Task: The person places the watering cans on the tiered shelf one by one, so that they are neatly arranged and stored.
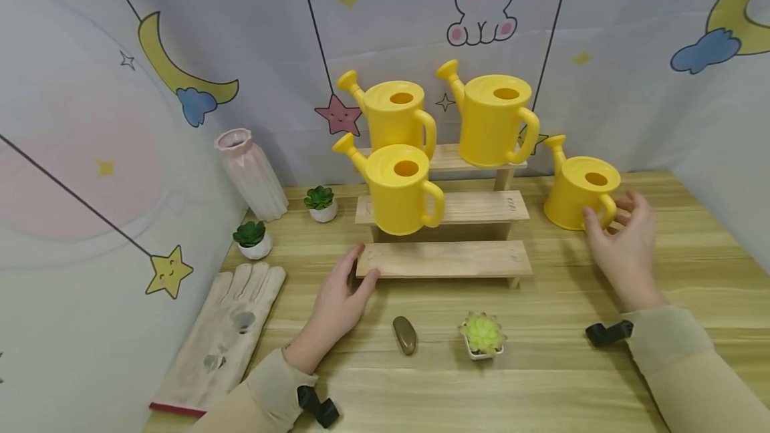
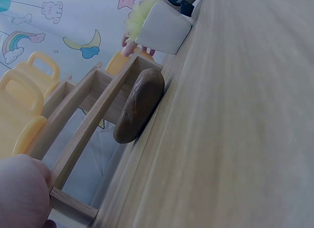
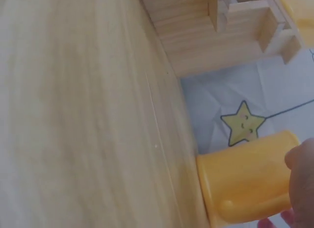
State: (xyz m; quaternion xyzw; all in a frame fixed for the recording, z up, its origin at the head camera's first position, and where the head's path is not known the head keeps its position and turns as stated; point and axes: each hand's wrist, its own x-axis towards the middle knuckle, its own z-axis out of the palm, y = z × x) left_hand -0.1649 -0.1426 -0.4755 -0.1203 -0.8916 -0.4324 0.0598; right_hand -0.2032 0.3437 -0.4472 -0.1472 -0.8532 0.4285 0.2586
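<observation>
A three-step wooden stand (image 1: 445,259) sits mid-table. My left hand (image 1: 338,296) holds the left end of its lowest step, thumb at the front edge and fingers toward the back corner. On the right, my right hand (image 1: 628,239) has its thumb and fingers around the handle of a yellow watering can (image 1: 571,196), which stands upright on the table. The right wrist view shows this can (image 3: 245,179) with the hand at its handle side. Two more watering cans, one left (image 1: 391,112) and one right (image 1: 493,119), stand on the top step; another (image 1: 397,189) is on the middle step.
In front of the stand lie a brown stone (image 1: 405,335) and a potted light-green succulent (image 1: 483,334). Toward the left are a pinkish vase (image 1: 252,176), two small dark-green potted plants (image 1: 321,204) (image 1: 252,240) and a stained work glove (image 1: 222,333). A printed cloth hangs behind.
</observation>
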